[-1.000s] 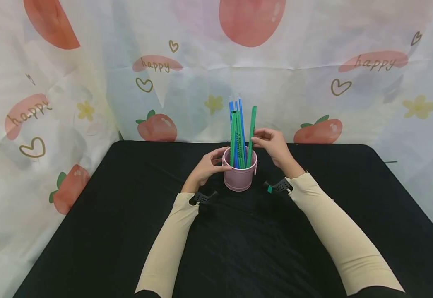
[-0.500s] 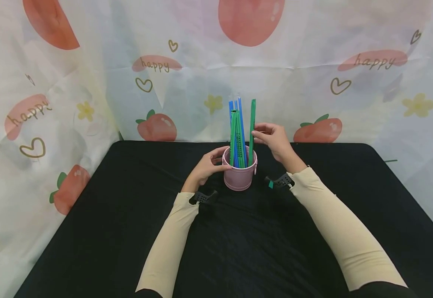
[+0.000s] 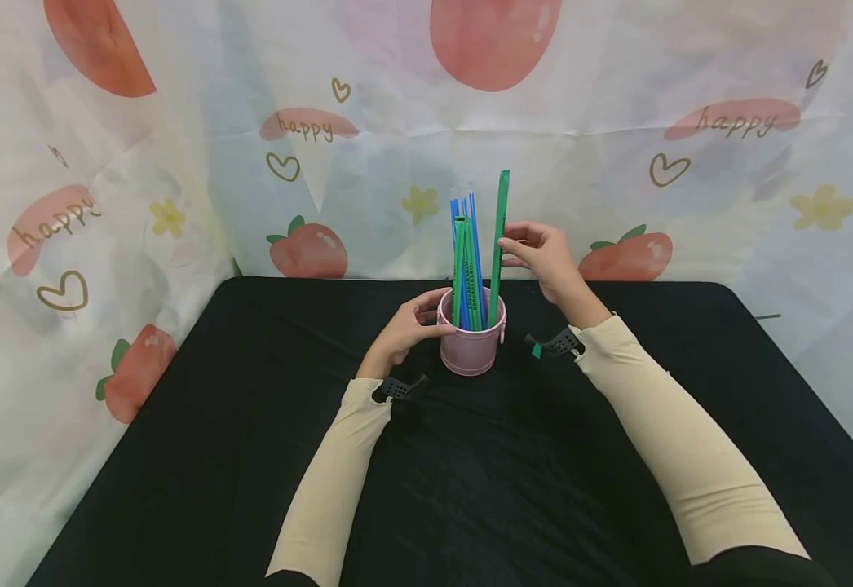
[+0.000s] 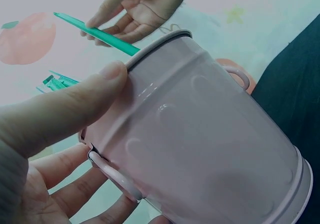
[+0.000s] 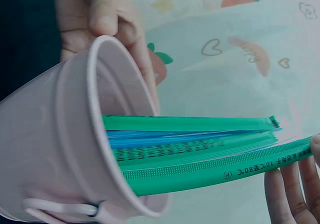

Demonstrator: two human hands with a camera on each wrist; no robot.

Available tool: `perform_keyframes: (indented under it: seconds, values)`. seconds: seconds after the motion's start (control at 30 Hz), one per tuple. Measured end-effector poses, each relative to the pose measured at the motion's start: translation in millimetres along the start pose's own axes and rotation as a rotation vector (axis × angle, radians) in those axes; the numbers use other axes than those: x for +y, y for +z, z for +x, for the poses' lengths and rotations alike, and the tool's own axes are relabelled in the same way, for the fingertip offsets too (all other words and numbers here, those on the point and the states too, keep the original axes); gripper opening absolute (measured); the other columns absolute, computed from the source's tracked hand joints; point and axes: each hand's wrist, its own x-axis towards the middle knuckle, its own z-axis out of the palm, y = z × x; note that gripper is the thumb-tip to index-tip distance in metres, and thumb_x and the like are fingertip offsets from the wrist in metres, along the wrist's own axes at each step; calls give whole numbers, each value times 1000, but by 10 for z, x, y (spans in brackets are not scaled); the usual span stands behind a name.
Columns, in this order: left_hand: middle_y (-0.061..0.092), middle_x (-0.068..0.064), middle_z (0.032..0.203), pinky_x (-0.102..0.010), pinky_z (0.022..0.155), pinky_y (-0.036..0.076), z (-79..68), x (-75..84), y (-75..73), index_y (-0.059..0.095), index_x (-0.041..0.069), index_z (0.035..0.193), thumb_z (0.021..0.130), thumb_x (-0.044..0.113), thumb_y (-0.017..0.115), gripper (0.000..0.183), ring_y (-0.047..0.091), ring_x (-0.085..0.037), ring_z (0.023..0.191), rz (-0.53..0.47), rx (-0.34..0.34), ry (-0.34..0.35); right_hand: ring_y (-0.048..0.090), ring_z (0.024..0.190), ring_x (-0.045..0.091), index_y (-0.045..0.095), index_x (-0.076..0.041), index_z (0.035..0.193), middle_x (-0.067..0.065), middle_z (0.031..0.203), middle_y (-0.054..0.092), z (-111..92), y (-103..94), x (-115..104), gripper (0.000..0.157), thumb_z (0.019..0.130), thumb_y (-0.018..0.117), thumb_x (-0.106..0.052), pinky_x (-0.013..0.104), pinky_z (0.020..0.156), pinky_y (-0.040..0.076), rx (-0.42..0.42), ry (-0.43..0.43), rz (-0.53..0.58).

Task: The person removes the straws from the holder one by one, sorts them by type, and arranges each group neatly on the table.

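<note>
A small pink bucket (image 3: 468,355) with ring handles stands on the table, holding several straws in green wrappers (image 3: 468,269) and several thin blue straws (image 3: 475,236). My left hand (image 3: 408,328) grips the bucket at its left side; in the left wrist view the thumb lies at the rim and the other fingers reach behind. On the right, my right hand (image 3: 544,253) pinches one green-wrapped straw (image 3: 501,204) between thumb and fingers. This straw rises well above the others, its lower end still inside the bucket. Dark printing on its wrapper (image 5: 210,176) shows in the right wrist view.
A black cloth (image 3: 463,489) covers the table. Behind and to the left hangs a pale curtain (image 3: 368,196) printed with fruit, hearts and flowers. Dark camera straps (image 3: 400,390) sit on both wrists over cream sleeves.
My right hand has moved upward, drawing the green-wrapped straw higher out of the bucket. My left hand and the bucket have stayed in place.
</note>
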Motion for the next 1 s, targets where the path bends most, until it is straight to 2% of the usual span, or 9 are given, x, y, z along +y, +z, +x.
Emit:
perform_keyframes:
  seconds: [0.3,0.47,0.73,1.0]
  values:
    - [44,-13,144,-49,108,38,29,1,-4,42,10,141,84,0,66,62,43,-34,131,5,-9,1,64,77,7,67,-6,101,-4,85,64,-10,-77,-232,14,87,64,-7,20,66,57,12,-63,100]
    - [45,-12,143,-47,107,40,37,-6,-5,43,10,140,84,0,65,61,45,-33,130,0,-9,-3,64,76,8,67,-6,97,-3,84,66,-38,-113,-364,12,86,65,-4,21,65,58,28,-114,152]
    - [46,-12,142,-47,106,41,8,-8,-18,44,11,140,84,1,67,62,46,-32,129,-5,9,-28,65,75,11,67,-9,91,-2,82,66,-123,-182,-515,12,86,62,1,24,66,59,0,-162,272]
    - [45,-12,143,-46,105,42,-1,21,6,42,11,141,84,1,66,62,46,-32,129,-3,-7,-26,66,74,10,68,-8,92,-1,82,67,-237,-334,-614,14,85,64,3,24,65,58,35,-202,267]
